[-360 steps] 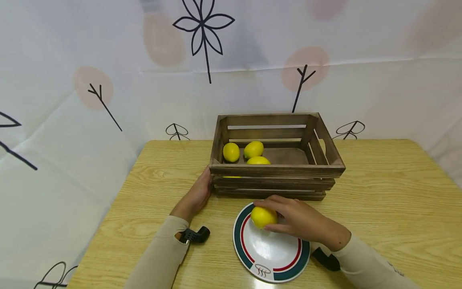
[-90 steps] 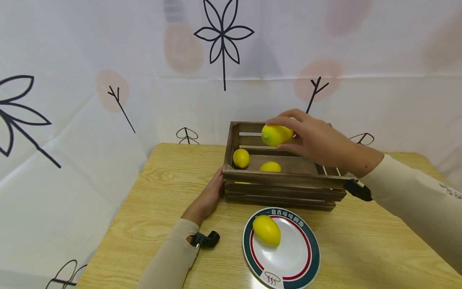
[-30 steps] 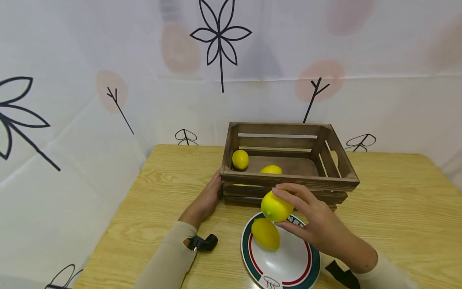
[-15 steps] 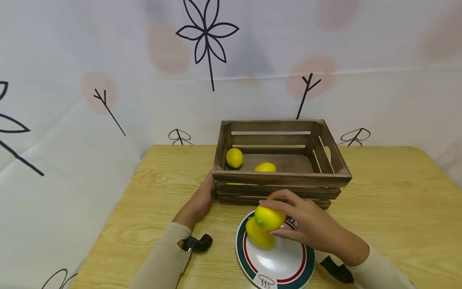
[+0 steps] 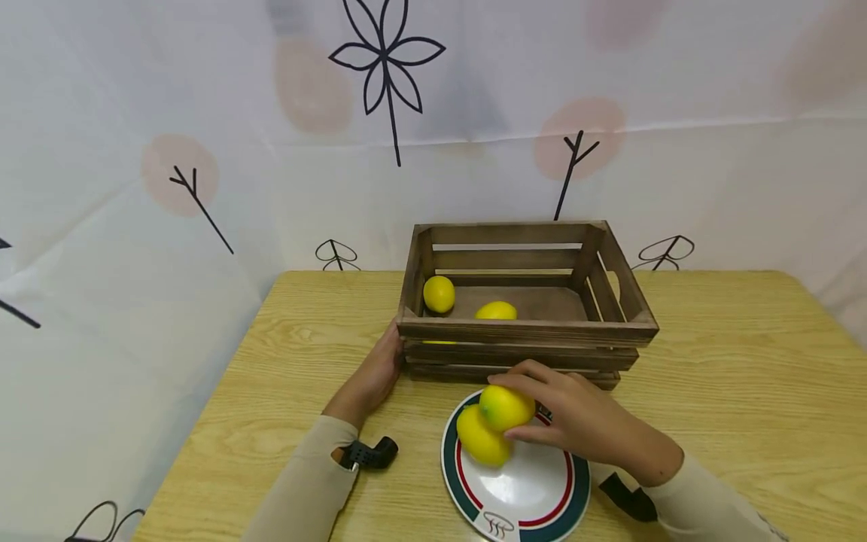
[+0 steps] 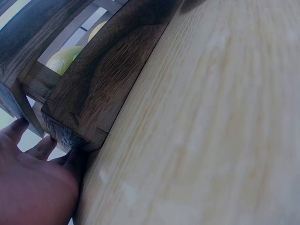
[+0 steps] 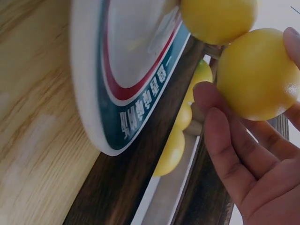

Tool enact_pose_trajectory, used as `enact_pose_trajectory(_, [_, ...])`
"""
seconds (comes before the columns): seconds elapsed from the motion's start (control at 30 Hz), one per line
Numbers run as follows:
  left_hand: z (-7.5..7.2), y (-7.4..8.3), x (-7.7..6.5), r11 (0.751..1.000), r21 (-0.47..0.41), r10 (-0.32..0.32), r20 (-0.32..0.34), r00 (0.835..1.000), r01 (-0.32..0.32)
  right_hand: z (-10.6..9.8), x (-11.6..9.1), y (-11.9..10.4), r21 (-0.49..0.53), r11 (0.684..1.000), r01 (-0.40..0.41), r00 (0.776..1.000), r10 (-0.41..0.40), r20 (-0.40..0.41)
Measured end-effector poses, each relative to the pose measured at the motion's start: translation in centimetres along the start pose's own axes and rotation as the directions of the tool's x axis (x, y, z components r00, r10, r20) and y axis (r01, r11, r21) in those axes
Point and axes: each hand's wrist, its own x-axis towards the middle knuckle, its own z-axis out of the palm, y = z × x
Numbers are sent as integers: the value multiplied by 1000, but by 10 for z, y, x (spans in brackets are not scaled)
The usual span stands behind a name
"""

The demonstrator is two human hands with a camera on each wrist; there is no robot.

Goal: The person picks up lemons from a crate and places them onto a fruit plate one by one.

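My right hand (image 5: 576, 414) pinches a yellow lemon (image 5: 506, 409) between thumb and fingers over the back of a round plate (image 5: 542, 482). A second lemon (image 5: 482, 438) lies on the plate, and in the right wrist view the held lemon (image 7: 260, 75) is right against it. The plate has a white middle, a red ring and a dark green rim. At the near left corner of the brown slatted wooden crate (image 5: 528, 331), my left hand (image 5: 372, 376) rests with its fingertips on the end wall; the left wrist view shows those fingers (image 6: 42, 147) fairly straight against the wood.
Inside the crate several lemons remain in view, one lemon (image 5: 439, 294) at the left end and another lemon (image 5: 497, 311) behind the front slats. The crate stands on a wood-grain table (image 5: 731, 391), just behind the plate. A patterned white cloth (image 5: 474, 90) hangs behind the table.
Over the last seconds the right hand took the held lemon out of the crate and lowered it to the plate beside the other lemon, which shifted slightly. The left hand stayed at the crate.
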Motion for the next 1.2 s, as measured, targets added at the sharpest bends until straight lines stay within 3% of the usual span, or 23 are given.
enact_pose_trajectory(0.27, [1,0,0,1000,9,2,-12,1000,-2,4,1,3,-37,998,-58,997,60,58])
enact_pose_trajectory(0.6, [-2,1,2,999,39,-6,23,1000,5,5,2,4,-29,990,-137,978,140,153])
enact_pose_trajectory(1.2, [-1,1,4,999,40,8,9,1000,-9,9,0,9,42,979,-200,954,185,237])
